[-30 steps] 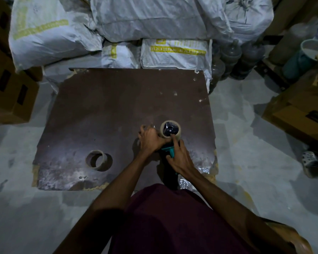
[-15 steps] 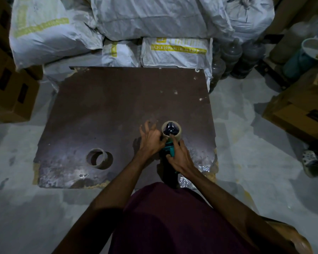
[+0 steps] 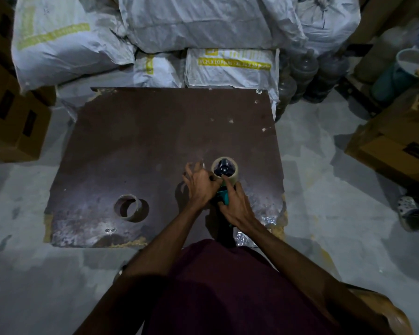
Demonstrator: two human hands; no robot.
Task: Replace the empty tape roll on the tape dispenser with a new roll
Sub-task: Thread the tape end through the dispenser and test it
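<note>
A new tape roll (image 3: 233, 178) sits on the dark hub of the teal tape dispenser (image 3: 223, 198), near the right front of the brown board (image 3: 143, 146). My right hand (image 3: 237, 204) grips the dispenser's handle, with the index finger laid up on the roll. My left hand (image 3: 200, 183) is just left of the roll, thumb and forefinger pinched at its lower left edge, the other fingers spread. What they pinch is too small to tell. The empty cardboard core (image 3: 126, 206) lies on its side at the board's front left.
White sacks (image 3: 191, 27) are piled behind the board. Cardboard boxes stand at the left (image 3: 12, 126) and right (image 3: 397, 146). Dark water jugs (image 3: 302, 76) stand at the back right. Grey concrete floor (image 3: 336, 213) surrounds the board.
My left hand's fingers have spread and its pinch has shifted toward the roll's lower left edge. My right hand stays on the dispenser. The core has not moved.
</note>
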